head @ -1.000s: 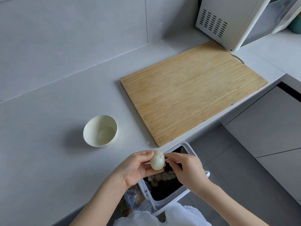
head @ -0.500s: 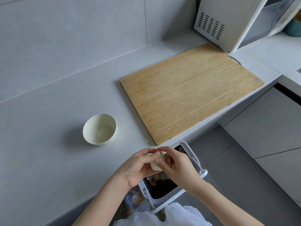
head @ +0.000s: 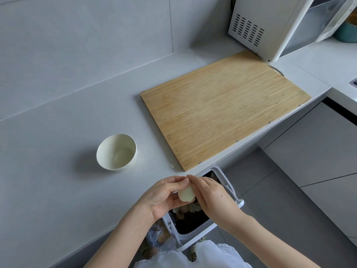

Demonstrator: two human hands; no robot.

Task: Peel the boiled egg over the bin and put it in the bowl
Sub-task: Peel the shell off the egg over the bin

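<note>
A pale boiled egg (head: 185,194) sits between both hands, just past the counter's front edge and above the open white bin (head: 224,225). My left hand (head: 164,196) cups the egg from the left, thumb and fingers wrapped on it. My right hand (head: 212,198) covers its right side, fingertips pressed on the top of the egg. Only the egg's lower half shows. An empty cream bowl (head: 116,151) stands on the grey counter, up and left of my hands.
A small shell fragment (head: 172,166) lies on the counter beside the wooden cutting board (head: 222,105). A white microwave (head: 270,26) stands at the back right. The bin holds dark waste and shell bits. Grey cabinet fronts (head: 318,151) and floor lie to the right.
My right hand has moved from the egg's right edge over its top, hiding most of it. The egg has turned in my left hand. The view has shifted slightly.
</note>
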